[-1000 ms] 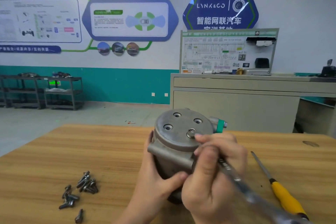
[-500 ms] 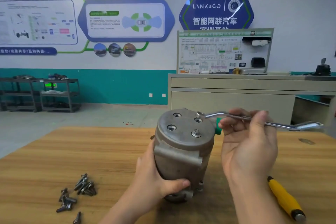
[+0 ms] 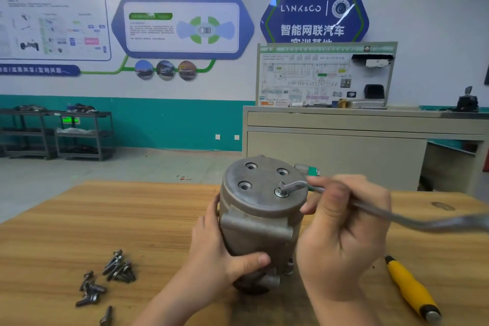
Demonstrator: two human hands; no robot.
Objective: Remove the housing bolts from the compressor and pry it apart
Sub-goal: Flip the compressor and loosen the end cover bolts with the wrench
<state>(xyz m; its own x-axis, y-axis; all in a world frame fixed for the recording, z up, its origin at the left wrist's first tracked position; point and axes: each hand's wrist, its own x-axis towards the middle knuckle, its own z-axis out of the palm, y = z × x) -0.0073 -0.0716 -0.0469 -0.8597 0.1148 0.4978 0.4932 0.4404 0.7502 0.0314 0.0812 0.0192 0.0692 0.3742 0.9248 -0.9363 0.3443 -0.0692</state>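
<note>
Compressor (image 3: 260, 217) standing upright near the middle of the wooden desk (image 3: 66, 219), its round end face uppermost. Three of the four recessed holes in that face are open; the fourth, nearest the right edge, holds a bolt (image 3: 281, 192). Left hand (image 3: 219, 254) wraps the lower left side of the housing, thumb pressed across the front, the fingers out of sight behind the body. Right hand (image 3: 341, 233) grips the shank of an offset wrench (image 3: 397, 216), fingers curled round it; the bent ring end sits on the bolt, and the far end runs off to the right, blurred. A green-capped port (image 3: 311, 170) projects from the housing just behind the right hand. Loose bolts (image 3: 116, 268) lie in a small heap on the desk at lower left, well apart from the compressor, with a few more scattered just beside the heap. A yellow-handled screwdriver (image 3: 412, 290) lies on the desk at lower right, near the right wrist
</note>
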